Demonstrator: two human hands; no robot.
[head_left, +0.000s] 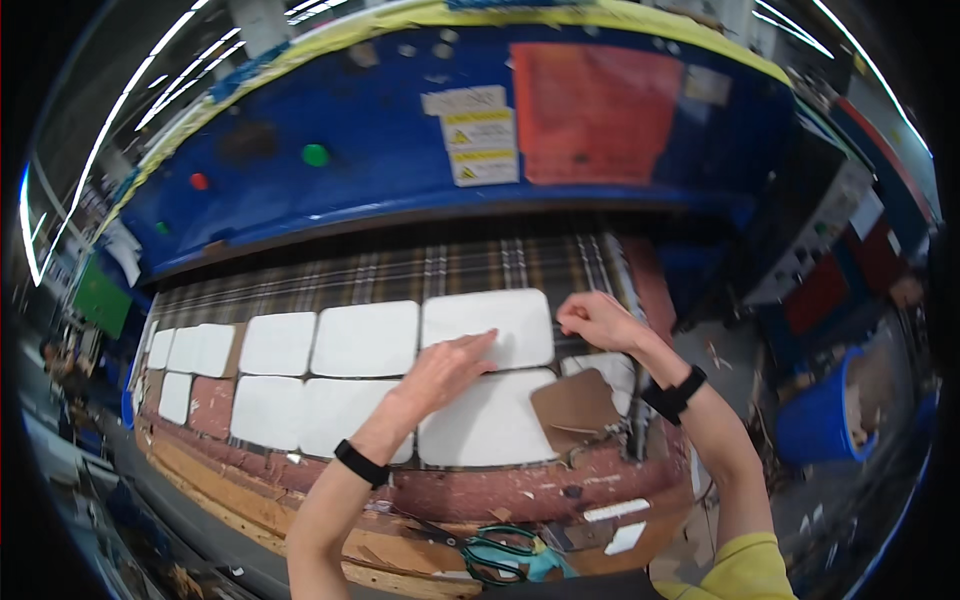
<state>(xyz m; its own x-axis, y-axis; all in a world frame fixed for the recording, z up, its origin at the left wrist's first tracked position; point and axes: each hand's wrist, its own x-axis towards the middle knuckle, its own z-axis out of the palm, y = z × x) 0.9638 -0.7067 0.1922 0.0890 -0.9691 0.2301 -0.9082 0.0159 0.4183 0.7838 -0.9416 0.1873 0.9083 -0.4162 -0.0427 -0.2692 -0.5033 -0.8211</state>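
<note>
White rounded panels lie in two rows on plaid cloth (440, 250), which is spread over the worn reddish bed of a blue machine. My left hand (450, 370) is open, its fingers stretched out over the upper right white panel (490, 325) and the wrist over the row below. My right hand (602, 322) hovers at that panel's right edge, fingers curled together; whatever they pinch, if anything, is hidden. Below it a brown rounded piece (575, 402) overlaps the corner of the lower right white panel (480, 425), beside a smaller white piece (615, 372).
Green-handled scissors (497, 555) and a light blue cloth (545, 562) lie by the near edge, with white scraps (625, 538) to their right. The machine's blue beam (380, 140) spans the far side. A blue bin (825, 410) stands on the right.
</note>
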